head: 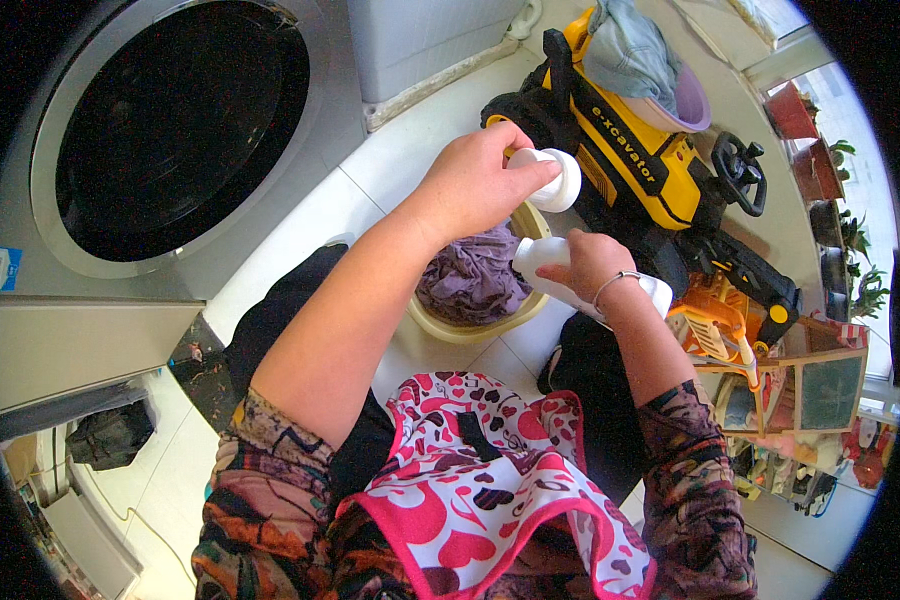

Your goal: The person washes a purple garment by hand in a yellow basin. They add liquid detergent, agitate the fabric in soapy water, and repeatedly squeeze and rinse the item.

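My left hand point(476, 180) grips a wide white plastic cap point(565, 182), thumb on its side, above the far side of a basin. My right hand point(604, 262) is wrapped around a white plastic bottle point(544, 255), tilted with its neck towards the left. The bottle's mouth is over the right part of the cream plastic basin point(457, 332). Crumpled purple cloth point(472, 277) lies in that basin on the floor between my knees. My left forearm hides part of the basin, and whether liquid is in it I cannot tell.
A front-loading washing machine point(180, 127) stands at the left. A yellow and black ride-on toy excavator point(637, 157) is at the right, bearing a purple basin point(694, 101) with denim cloth point(630, 49). Potted plants point(855, 232) line the window. My heart-print apron point(465, 480) covers my lap.
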Demonstrator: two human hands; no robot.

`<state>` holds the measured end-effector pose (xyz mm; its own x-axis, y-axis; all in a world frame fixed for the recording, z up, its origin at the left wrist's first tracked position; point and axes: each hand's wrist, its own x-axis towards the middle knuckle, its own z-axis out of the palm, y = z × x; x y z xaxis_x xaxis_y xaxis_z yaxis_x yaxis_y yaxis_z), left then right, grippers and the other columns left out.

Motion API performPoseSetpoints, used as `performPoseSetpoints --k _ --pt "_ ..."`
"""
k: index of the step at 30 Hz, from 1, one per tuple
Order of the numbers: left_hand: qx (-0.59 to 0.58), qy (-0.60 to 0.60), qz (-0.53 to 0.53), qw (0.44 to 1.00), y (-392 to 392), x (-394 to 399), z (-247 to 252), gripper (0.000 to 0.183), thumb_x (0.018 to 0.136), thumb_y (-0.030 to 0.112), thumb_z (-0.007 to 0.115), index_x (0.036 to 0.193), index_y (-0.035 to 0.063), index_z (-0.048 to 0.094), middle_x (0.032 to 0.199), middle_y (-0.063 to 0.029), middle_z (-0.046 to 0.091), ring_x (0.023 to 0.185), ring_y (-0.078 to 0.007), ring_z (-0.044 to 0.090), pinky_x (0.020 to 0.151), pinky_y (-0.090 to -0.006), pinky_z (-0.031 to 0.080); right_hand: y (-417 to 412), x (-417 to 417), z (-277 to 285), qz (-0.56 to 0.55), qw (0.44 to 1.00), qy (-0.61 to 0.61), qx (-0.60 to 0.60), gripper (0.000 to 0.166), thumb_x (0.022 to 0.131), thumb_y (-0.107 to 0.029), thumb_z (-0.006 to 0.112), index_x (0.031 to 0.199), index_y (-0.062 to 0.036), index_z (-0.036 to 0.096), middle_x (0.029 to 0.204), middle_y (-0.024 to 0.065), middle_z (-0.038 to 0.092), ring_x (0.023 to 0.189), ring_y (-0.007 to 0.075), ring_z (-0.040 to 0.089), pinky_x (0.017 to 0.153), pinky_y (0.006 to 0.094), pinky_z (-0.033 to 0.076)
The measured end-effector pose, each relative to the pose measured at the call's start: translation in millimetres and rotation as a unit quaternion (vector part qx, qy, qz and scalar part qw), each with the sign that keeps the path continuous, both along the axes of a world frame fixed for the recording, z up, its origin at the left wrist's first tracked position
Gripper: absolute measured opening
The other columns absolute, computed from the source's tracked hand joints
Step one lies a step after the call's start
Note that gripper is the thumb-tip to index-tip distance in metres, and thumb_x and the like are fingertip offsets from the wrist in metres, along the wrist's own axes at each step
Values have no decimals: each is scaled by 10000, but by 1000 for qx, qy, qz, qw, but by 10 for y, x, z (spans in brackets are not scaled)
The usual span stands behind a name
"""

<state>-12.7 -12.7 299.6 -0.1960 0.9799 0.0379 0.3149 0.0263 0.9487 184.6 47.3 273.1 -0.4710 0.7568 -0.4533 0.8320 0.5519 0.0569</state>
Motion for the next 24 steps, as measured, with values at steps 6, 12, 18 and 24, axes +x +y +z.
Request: performPoseSetpoints --k 6,12,18,24 --pt "-9 8 -3 1000 6 12 2 429 765 395 652 952 12 603 861 -180 645 782 -279 630 714 -350 493 -106 -117 -13 49 999 -4 -20 534 697 -510 692 949 -44 627 870 168 657 832 324 640 741 398 506" --pt "13 10 2 1000 39 3 -37 454 758 414 647 952 6 605 857 -184 645 782 -288 632 708 -357 494 -164 -192 -18 84 995 50 11 535 686 -478 708 969 -38 596 819 168 650 790 331 637 702 410 504" --pt "-9 19 10 1000 22 -24 11 483 744 429 645 962 0 607 860 -188 644 791 -296 632 718 -364 492 -193 -283 -3 79 994 75 31 489 676 -433 723 938 -45 582 803 162 648 777 334 632 680 423 496" --pt "3 24 18 1000 16 -41 15 466 736 419 649 945 3 619 859 -183 649 793 -296 634 722 -366 493 -152 -263 -100 76 996 33 27 469 666 -409 732 921 -46 583 820 154 651 792 333 631 695 416 496"
